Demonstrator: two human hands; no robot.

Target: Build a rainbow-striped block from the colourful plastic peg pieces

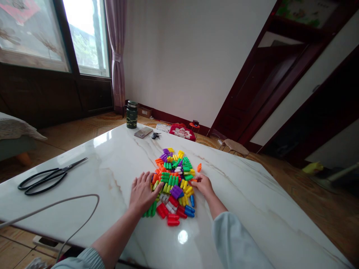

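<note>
A heap of colourful plastic finger-shaped toy pieces (173,180) lies on the white marble-patterned table (241,209). Many are joined in short rows of green, yellow, purple, orange, red, blue and white. My left hand (143,192) rests flat against the heap's left side, fingers spread, touching pieces near its thumb. On the opposite side, my right hand (204,185) has its fingertips pinched on a small orange piece (193,181), partly hidden by the fingers. One loose orange piece (199,167) sits apart, just beyond that hand. Red pieces (173,219) mark the heap's near edge.
Black-handled scissors (53,175) lie at the left, with a grey cable (84,195) nearer. Toward the far corner stand a camouflage-patterned bottle (131,115), a phone (143,132) and keys (156,135). A stool (235,146) is on the floor beyond the table.
</note>
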